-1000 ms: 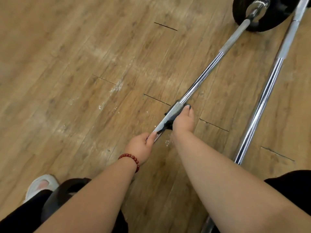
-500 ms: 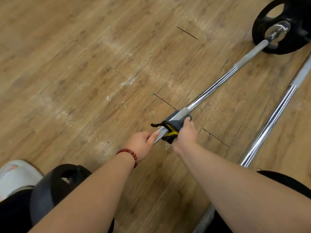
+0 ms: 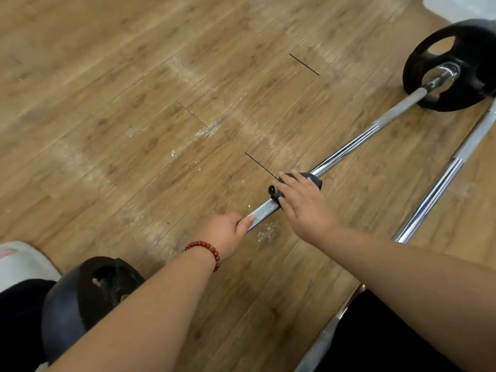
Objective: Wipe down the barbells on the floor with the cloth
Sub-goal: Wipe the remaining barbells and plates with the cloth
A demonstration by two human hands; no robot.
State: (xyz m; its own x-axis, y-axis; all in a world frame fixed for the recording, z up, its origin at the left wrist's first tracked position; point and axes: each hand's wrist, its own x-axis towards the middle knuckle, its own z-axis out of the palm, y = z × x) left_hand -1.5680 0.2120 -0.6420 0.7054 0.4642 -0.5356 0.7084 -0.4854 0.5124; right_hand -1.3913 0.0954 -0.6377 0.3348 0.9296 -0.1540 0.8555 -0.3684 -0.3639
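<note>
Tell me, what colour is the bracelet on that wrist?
The bracelet is a string of dark red beads, seen best in the head view.

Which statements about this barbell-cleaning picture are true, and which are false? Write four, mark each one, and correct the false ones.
1. The left hand grips the knurled part of the barbell. True.
2. The right hand lies on a white cloth. False: the cloth is dark.
3. The red bead bracelet is on the right wrist. False: it is on the left wrist.
4. A second barbell lies to the right of the one being wiped. True.
</note>
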